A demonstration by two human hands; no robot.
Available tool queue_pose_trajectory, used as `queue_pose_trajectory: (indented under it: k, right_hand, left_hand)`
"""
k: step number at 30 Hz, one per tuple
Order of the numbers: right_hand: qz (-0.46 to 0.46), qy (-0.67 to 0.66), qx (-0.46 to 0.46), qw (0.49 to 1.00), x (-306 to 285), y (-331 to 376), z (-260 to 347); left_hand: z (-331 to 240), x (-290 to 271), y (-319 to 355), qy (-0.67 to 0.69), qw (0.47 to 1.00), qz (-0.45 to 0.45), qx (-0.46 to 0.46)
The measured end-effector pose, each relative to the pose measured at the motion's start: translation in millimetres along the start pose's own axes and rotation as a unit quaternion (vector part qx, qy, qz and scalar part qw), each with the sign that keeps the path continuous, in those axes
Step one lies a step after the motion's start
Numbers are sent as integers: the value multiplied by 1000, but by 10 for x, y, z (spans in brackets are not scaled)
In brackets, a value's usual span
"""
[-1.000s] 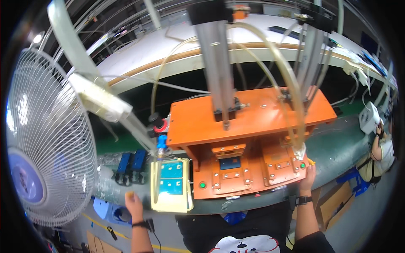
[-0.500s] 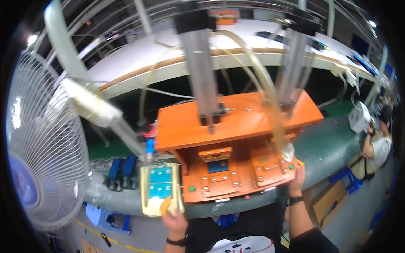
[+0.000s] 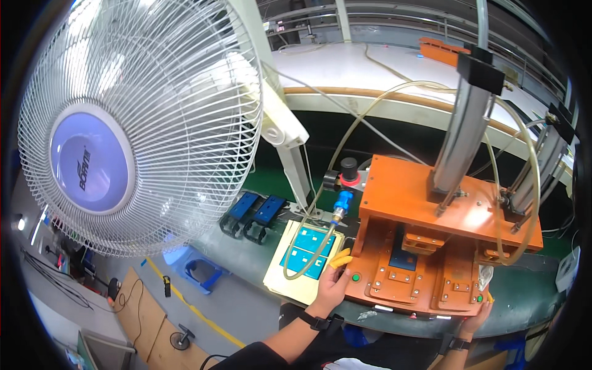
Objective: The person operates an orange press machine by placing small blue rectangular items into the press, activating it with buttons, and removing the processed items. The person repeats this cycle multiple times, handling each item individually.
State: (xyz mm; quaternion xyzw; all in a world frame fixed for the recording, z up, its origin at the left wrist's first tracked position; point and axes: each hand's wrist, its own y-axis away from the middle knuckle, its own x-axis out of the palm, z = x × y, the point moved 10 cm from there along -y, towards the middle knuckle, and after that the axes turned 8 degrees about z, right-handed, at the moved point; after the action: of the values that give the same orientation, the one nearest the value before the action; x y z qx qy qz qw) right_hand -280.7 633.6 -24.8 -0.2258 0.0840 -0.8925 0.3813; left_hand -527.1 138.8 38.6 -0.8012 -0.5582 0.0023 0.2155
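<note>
My left hand [image 3: 333, 285], with yellow finger covers, rests at the left front corner of an orange press [image 3: 453, 206]. Its fingers are apart and hold nothing, close to a green button [image 3: 356, 277]. At the press's right front corner is my right hand [image 3: 478, 318], fingers spread around the edge beside another green button [image 3: 480, 299]; part of it is hidden. A dark blue flat piece [image 3: 404, 254] sits in the press behind the left fixture plate [image 3: 394, 283]. Teal flat pieces [image 3: 306, 264] lie on pale yellow sheets [image 3: 279, 277], left of my left hand.
A large fan [image 3: 179, 123] fills the upper left. Two blue-topped black holders [image 3: 266, 211] stand behind the sheets. A clear hose [image 3: 336, 154] loops from the blue fitting [image 3: 342, 203] over the teal pieces. Air cylinders [image 3: 459, 135] rise from the press. A blue stool [image 3: 200, 271] stands below.
The view has swung left, bringing the fan closer into sight. My left hand has moved from the yellow sheets to the press's left corner. My right hand stays at the right corner.
</note>
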Motion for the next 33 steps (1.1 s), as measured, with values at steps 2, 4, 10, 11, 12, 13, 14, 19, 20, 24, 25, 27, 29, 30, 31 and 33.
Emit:
queue_pose_trajectory:
  k: [2, 4, 10, 11, 12, 13, 14, 19, 20, 24, 25, 27, 29, 30, 31, 33]
  right_hand:
    - [-8, 10, 4, 1000, -66, 11, -8]
    - [-11, 17, 5, 1000, -29, 20, 62]
    - [28, 42, -13, 999, 80, -21, 97]
    - [32, 42, -16, 998, 145, -12, 135]
    - [14, 21, -9, 1000, 193, -1, 137]
    - [8, 22, -9, 1000, 184, 9, 142]
    - [3, 24, -8, 1000, 163, 23, 143]
    - [-5, 27, -36, 999, 218, 61, 251]
    - [33, 63, -41, 997, 150, 25, 207]
    - [-11, 139, -52, 989, 191, 53, 170]
    - [-36, 101, -31, 994, -34, 93, 0]
    - [-41, 39, -14, 998, 161, 61, 83]
    - [-44, 80, -31, 995, 222, 51, 249]
    - [-57, 73, -27, 995, 247, 59, 319]
    - [-63, 62, -21, 996, 275, 69, 353]
    - [-72, 55, -19, 996, 233, 103, 329]
  left_hand:
    - [44, 16, 63, 9, 1000, -6, 8]
    - [-79, 64, 76, -99, 994, 13, 41]
    - [-201, 69, 117, -172, 982, -13, 76]
    - [-155, 55, 138, -172, 982, 4, 75]
    - [-174, 41, 147, -160, 985, -3, 71]
    - [-189, 33, 153, -147, 987, -10, 67]
    - [-197, 40, 144, -141, 987, -5, 74]
    - [-161, 57, 135, -154, 984, -2, 86]
    - [-160, 79, 113, -174, 981, 1, 81]
    - [-122, 19, 192, -170, 984, -2, 56]
    - [-44, -21, 218, -141, 989, -10, 50]
    - [-32, -48, 230, -126, 990, -17, 67]
    - [12, -31, 227, -124, 990, -18, 71]
    - [26, 16, 218, -89, 994, -24, 56]
    - [37, 18, 217, -101, 993, -35, 43]
    - [57, -43, 226, -128, 990, -59, 18]
